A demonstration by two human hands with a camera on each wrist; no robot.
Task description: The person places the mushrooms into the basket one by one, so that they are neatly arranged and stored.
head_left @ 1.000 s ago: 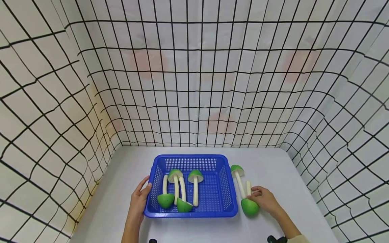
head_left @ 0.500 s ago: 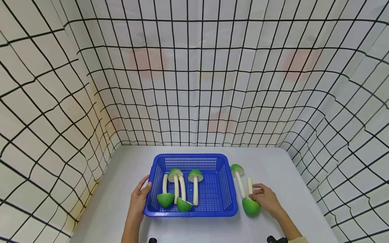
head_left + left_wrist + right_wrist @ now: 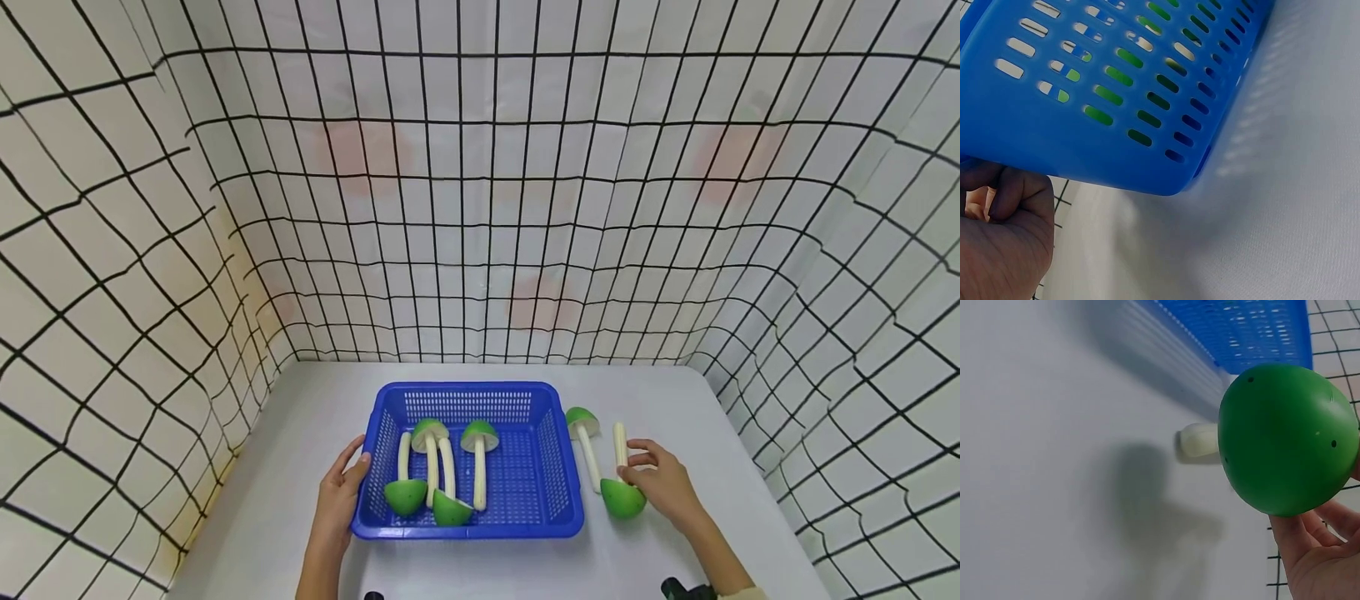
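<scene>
My left hand (image 3: 337,500) grips the left rim of a blue perforated plastic basket (image 3: 468,531); in the left wrist view its curled fingers (image 3: 1016,194) meet the rim. Several mushrooms with green caps and pale stems lie inside, among them one mushroom (image 3: 480,475) near the middle. To the right of the basket, my right hand (image 3: 663,483) pinches the stem of another green-capped mushroom (image 3: 622,498), cap toward me. In the right wrist view its green cap (image 3: 1288,440) hides most of the stem, and its shadow falls apart from it on the table.
One more green-capped mushroom (image 3: 588,458) lies on the white table (image 3: 465,575), between the basket's right wall and my right hand. White walls covered with a black grid net (image 3: 480,208) enclose the table at the back and sides.
My right hand has moved the pinched mushroom slightly right and away from me, apart from the mushroom lying beside it. My left hand stays at the basket rim.
</scene>
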